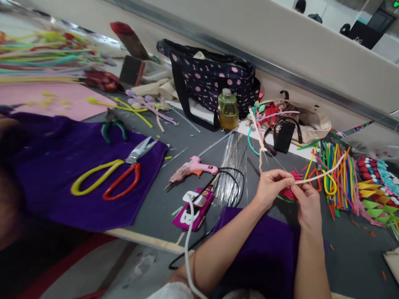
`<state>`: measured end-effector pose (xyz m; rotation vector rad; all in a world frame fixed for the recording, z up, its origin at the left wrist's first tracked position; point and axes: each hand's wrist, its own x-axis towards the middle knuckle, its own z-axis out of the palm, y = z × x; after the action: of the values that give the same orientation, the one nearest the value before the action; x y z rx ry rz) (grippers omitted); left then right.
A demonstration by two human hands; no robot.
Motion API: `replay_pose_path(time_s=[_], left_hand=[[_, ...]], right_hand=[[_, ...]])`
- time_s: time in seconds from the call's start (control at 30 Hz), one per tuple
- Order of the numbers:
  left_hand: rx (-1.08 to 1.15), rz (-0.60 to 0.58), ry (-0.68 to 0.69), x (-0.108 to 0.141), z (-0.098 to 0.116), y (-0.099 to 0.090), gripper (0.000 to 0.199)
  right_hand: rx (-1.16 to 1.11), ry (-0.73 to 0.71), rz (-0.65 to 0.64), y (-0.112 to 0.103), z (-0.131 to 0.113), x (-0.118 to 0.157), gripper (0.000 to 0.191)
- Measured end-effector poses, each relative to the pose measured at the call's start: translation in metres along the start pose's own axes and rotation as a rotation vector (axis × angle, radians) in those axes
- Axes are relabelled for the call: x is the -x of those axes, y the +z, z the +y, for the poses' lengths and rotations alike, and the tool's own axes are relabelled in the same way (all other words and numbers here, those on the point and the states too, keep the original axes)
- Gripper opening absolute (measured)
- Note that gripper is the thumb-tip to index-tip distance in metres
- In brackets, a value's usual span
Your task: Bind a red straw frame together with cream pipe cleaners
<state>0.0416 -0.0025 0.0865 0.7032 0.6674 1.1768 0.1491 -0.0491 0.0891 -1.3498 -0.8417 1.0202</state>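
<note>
Head view: a slender, cream-coloured fuzzy strip (324, 174) is held above the dark grey tabletop (358, 253), its free end angled toward the upper right. It is clamped between the thumb and forefinger of the left hand (272, 187); just beside them, it is also pinched by the right hand (308, 205), whose lower fingers are partly hidden. The two grips are set close together, presumably so that one short section is steadied. Whether the twisted pale pink stem (261, 160) behind the left hand is joined to the strip cannot be told. The pink hot-glue gun (196, 167) is laid with its nozzle pointed away from both hands, probably for safety. Multicoloured fuzzy stems (341, 176) are bunched near the right hand, seemingly for easy reach.
</note>
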Motion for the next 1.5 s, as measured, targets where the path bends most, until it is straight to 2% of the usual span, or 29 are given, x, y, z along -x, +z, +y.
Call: replay_pose_path(time_s=[0.17,0.27,0.4,0.53,0.63,0.87,1.0,1.07,1.3,1.5], left_hand=[[0.032,-0.028,-0.025,0.000,0.000,0.000,0.025],[0.044,-0.041,-0.036,-0.001,0.000,0.000,0.025],[0.040,-0.040,-0.046,-0.001,0.001,0.000,0.025],[0.028,-0.032,-0.014,0.000,0.004,0.000,0.025],[0.000,-0.020,0.009,0.001,0.006,0.001,0.025],[-0.013,0.007,-0.008,0.003,0.007,0.003,0.027],[-0.014,0.003,0.001,0.003,0.006,0.003,0.026],[-0.019,0.003,0.008,0.004,0.006,0.003,0.026],[-0.076,-0.001,0.048,0.005,0.003,0.003,0.025],[-0.071,-0.028,0.066,0.006,0.002,0.002,0.020]], right_hand=[[-0.190,0.140,-0.112,0.000,0.004,-0.004,0.014],[-0.248,0.177,-0.126,-0.001,0.008,-0.006,0.012],[-0.190,0.158,-0.142,-0.001,0.007,-0.006,0.012],[-0.110,0.106,-0.095,-0.001,0.001,-0.003,0.016],[-0.005,0.013,-0.046,-0.005,-0.002,-0.003,0.020],[0.396,-0.366,0.156,-0.010,-0.010,0.006,0.018],[0.693,-0.650,0.171,-0.005,-0.014,0.013,0.010],[0.829,-0.743,0.169,-0.002,-0.014,0.015,0.007],[1.058,-0.888,0.208,-0.001,-0.013,0.016,0.004],[1.059,-0.897,0.196,-0.002,-0.013,0.018,0.006]])
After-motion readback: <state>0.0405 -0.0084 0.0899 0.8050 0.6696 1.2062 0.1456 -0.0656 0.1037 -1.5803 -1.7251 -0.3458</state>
